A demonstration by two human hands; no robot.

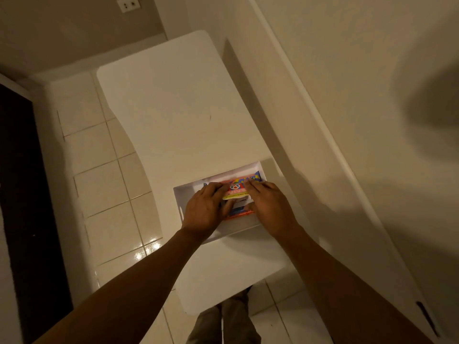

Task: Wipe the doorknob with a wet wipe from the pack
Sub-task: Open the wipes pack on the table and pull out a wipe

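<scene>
Two bare forearms are reaching down over a long white bench (173, 115) with rounded corners, its top smooth, matte and mostly bare. It is standing on a floor of glossy pale tiles (104, 184) with thin grout lines, a lamp glare shining on one tile near the bench's edge. Along the right side a white wall (347, 95) is running, crossed by soft shadows; at the far end an outlet plate (129, 4) is showing on a beige wall, and a dark panel (22, 194) is filling the left edge.

Near the bench's near end a shallow white tray (238, 170) is sitting, rectangular with low walls. Inside it the wipe pack (239, 188) is lying flat — a soft, glossy packet printed in red, blue and yellow, its lettering too blurred to read.

Both hands are resting on the pack. The left hand (205, 209) is pressing fingers-down over its left part, the right hand (269, 207) over its right part — whether either is actually pinching the flap or the wrapper cannot be told.
</scene>
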